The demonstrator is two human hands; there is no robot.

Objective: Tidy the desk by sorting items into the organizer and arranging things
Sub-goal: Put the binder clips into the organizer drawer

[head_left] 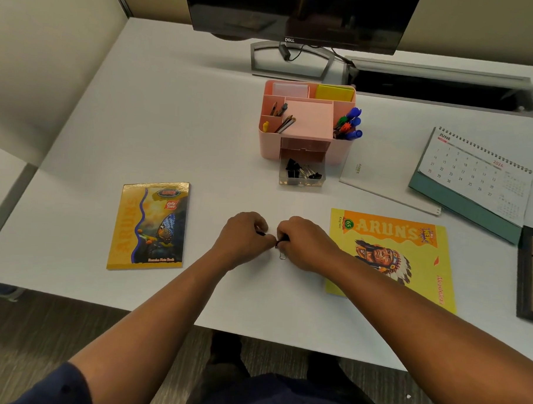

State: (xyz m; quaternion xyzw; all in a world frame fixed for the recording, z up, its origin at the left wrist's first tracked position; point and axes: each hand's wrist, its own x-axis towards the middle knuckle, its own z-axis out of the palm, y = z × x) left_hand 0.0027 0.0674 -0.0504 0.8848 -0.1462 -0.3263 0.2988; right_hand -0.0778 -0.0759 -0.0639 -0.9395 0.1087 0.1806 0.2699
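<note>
Both hands meet at the desk's front middle. My left hand (pixel 246 235) has its fingers curled round a small black binder clip, mostly hidden. My right hand (pixel 303 243) pinches another black binder clip (pixel 282 239), whose wire handle pokes out below the fingers. The pink organizer (pixel 304 142) stands further back, holding pencils, coloured markers (pixel 349 124) and sticky notes. Its clear drawer (pixel 302 173) is pulled open and holds several binder clips.
A butterfly notebook (pixel 149 225) lies left of my hands, a yellow ARUN'S notebook (pixel 391 256) right. A white booklet (pixel 382 182), a desk calendar (pixel 477 177) and a dark frame (pixel 532 274) sit at the right. A monitor (pixel 297 17) stands behind.
</note>
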